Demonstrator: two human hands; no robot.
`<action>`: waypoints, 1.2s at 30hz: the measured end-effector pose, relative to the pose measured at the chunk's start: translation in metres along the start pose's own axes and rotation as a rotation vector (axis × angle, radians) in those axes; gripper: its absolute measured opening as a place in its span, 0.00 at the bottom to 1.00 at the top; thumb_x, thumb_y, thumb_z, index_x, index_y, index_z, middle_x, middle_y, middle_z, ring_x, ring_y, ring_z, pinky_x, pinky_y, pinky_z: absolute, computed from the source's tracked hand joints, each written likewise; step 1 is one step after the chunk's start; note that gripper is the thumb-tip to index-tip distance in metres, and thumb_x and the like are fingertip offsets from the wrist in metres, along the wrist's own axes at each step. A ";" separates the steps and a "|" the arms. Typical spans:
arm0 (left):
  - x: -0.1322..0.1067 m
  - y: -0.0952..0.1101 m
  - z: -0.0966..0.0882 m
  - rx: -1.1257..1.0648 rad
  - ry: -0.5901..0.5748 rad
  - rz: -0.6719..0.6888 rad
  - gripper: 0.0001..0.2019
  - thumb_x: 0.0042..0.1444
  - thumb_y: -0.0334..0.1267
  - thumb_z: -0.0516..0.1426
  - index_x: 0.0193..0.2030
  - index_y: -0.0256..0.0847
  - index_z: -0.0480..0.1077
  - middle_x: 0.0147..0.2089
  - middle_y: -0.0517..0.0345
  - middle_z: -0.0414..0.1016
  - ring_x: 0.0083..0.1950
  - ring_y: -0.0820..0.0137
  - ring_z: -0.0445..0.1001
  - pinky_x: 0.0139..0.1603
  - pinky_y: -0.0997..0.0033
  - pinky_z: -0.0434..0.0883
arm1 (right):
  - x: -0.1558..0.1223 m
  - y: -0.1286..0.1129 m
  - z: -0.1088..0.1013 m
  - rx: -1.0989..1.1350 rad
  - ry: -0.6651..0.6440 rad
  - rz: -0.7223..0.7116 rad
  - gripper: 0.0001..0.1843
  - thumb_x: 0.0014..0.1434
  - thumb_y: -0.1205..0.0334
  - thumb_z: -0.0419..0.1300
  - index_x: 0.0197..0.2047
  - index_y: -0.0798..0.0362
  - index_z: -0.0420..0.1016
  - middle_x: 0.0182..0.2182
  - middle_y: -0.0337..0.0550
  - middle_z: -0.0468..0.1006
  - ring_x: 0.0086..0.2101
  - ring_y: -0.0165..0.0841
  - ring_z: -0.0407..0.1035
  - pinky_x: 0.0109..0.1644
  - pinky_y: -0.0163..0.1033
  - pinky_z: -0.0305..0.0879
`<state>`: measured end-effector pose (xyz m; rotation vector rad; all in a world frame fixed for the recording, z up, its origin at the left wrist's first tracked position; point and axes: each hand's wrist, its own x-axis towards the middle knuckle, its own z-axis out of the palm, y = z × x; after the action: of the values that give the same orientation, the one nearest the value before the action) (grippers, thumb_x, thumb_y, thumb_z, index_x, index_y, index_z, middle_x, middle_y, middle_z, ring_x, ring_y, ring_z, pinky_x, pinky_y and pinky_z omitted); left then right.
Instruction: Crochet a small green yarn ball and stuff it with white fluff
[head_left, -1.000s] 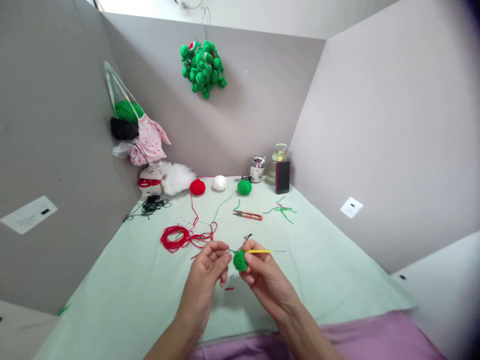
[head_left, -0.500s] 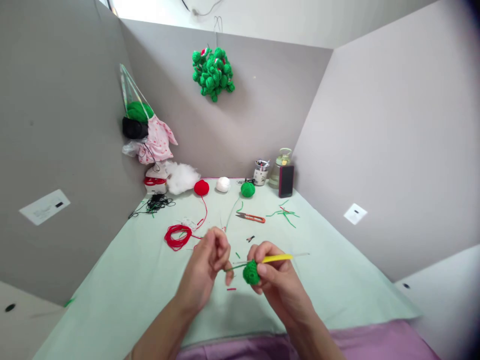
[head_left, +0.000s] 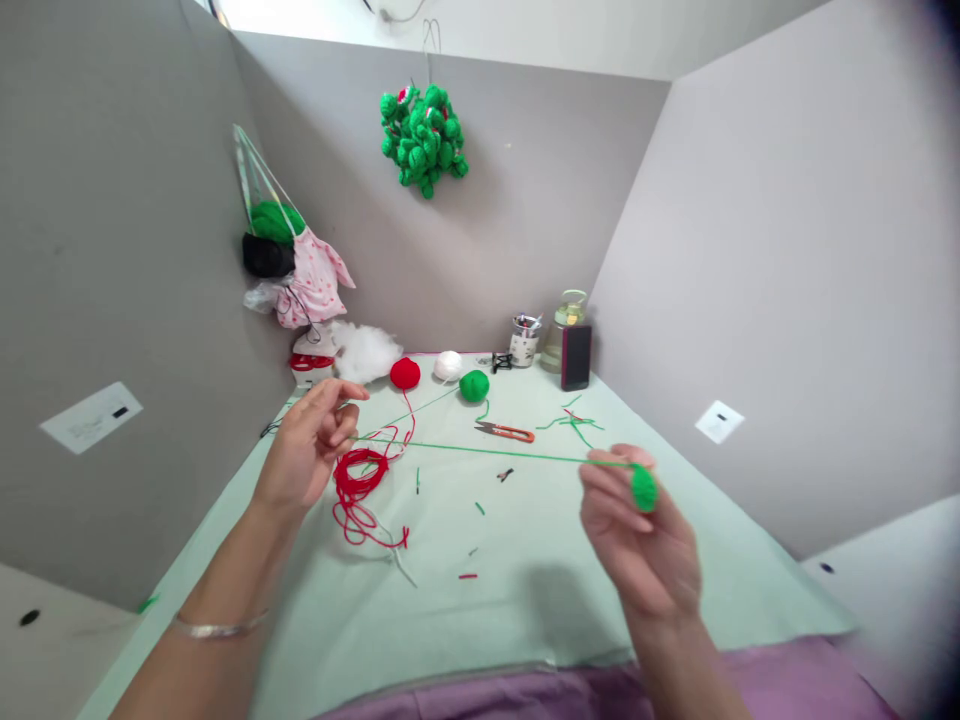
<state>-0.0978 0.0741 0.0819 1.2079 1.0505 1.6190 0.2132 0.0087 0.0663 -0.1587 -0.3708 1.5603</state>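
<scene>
My right hand (head_left: 634, 530) is closed round a small green crocheted piece (head_left: 643, 487) at the right, above the table. A taut green yarn strand (head_left: 480, 451) runs from it leftward to my left hand (head_left: 309, 450), whose fingertips pinch the strand while the other fingers stay loose. The strand carries on from my left hand to a green yarn ball (head_left: 473, 385) at the back of the table. A tangle of red yarn (head_left: 358, 488) lies just below my left hand. The yellow crochet hook is not visible.
The pale green table (head_left: 525, 590) carries orange snips (head_left: 506, 432), a red yarn ball (head_left: 405, 373), a white ball (head_left: 448, 365), stuffing (head_left: 364, 350), a cup of tools (head_left: 523, 340), a jar and a phone (head_left: 575, 355). Green crocheted pieces (head_left: 422, 140) hang on the back wall.
My hands have pulled far apart, the left one up and left, the right one to the right, drawing the green strand taut. The yellow hook has gone out of sight.
</scene>
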 end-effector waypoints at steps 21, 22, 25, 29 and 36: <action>-0.073 -0.010 0.078 -0.701 -0.532 -0.535 0.29 0.59 0.61 0.60 0.20 0.41 0.58 0.22 0.69 0.49 0.19 0.79 0.39 0.17 0.77 0.65 | -0.012 0.042 0.001 -0.582 -0.138 0.100 0.09 0.53 0.62 0.75 0.31 0.51 0.80 0.29 0.36 0.74 0.20 0.21 0.62 0.20 0.27 0.60; -0.071 -0.005 0.070 -0.789 -0.468 -0.528 0.27 0.61 0.58 0.61 0.22 0.41 0.61 0.22 0.69 0.51 0.19 0.80 0.39 0.14 0.79 0.63 | -0.011 0.043 -0.001 -0.588 -0.122 0.082 0.09 0.53 0.63 0.75 0.31 0.51 0.80 0.29 0.36 0.73 0.21 0.21 0.63 0.21 0.27 0.61; -0.070 0.015 0.053 -0.942 -0.241 -0.397 0.20 0.68 0.51 0.56 0.29 0.41 0.72 0.27 0.63 0.65 0.19 0.81 0.56 0.16 0.85 0.68 | -0.010 0.047 -0.006 -0.626 -0.069 0.021 0.08 0.52 0.63 0.76 0.32 0.52 0.81 0.29 0.37 0.73 0.24 0.23 0.66 0.23 0.27 0.63; -0.081 0.028 0.050 -0.704 0.004 -0.070 0.26 0.68 0.63 0.46 0.34 0.57 0.80 0.46 0.63 0.81 0.52 0.64 0.78 0.61 0.49 0.76 | -0.010 0.058 -0.007 -0.663 -0.073 -0.053 0.09 0.51 0.63 0.77 0.30 0.52 0.81 0.28 0.38 0.75 0.23 0.24 0.68 0.23 0.29 0.66; -0.102 -0.023 0.061 0.381 -0.358 0.216 0.16 0.67 0.51 0.57 0.39 0.50 0.84 0.62 0.53 0.79 0.74 0.50 0.59 0.77 0.44 0.37 | -0.016 0.066 -0.011 -0.800 -0.157 -0.184 0.04 0.57 0.65 0.73 0.35 0.48 0.83 0.31 0.37 0.77 0.26 0.26 0.72 0.27 0.29 0.71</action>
<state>-0.0163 -0.0068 0.0438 1.8430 1.0481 1.3182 0.1544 -0.0044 0.0324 -0.6027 -1.0937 1.1725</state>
